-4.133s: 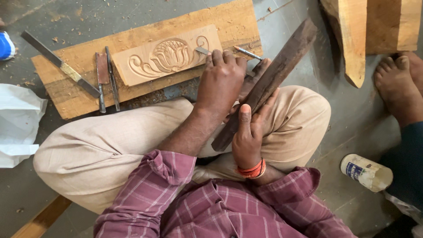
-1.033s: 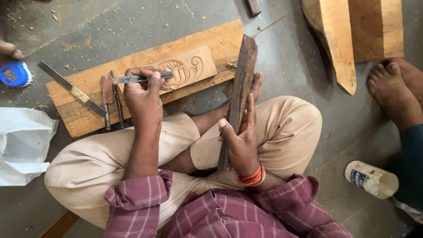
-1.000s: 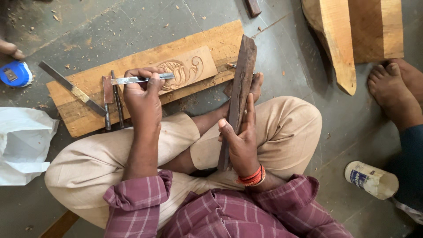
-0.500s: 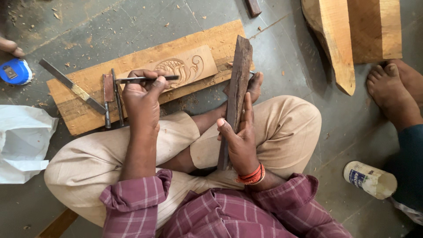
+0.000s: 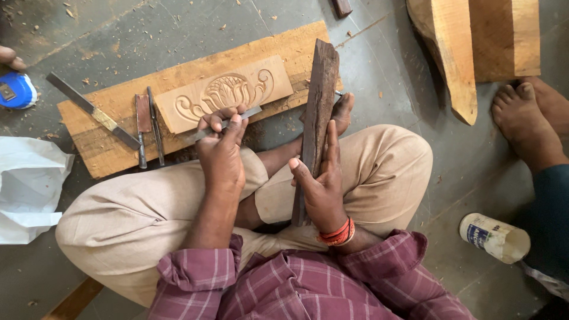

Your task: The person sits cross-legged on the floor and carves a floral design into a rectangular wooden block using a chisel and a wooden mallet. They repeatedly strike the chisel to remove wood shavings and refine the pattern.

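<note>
I sit cross-legged on the floor. My left hand (image 5: 221,153) grips a thin metal chisel (image 5: 237,118) whose tip lies over the lower edge of a carved wooden panel (image 5: 222,92) with a lotus and scroll pattern. The panel rests on a larger wooden board (image 5: 112,142). My right hand (image 5: 323,184) holds a long dark wooden bar (image 5: 314,112) upright, its top over the board's right end. An orange band circles my right wrist.
Three more chisels (image 5: 145,127) lie on the board's left part. A white plastic bag (image 5: 26,189) and a blue tape measure (image 5: 16,90) sit at the left. Wooden planks (image 5: 474,41), another person's bare foot (image 5: 527,127) and a white bottle (image 5: 495,237) are at the right.
My left hand has brought the chisel down from in front of the panel to its lower edge. The dark bar has stayed upright in my right hand.
</note>
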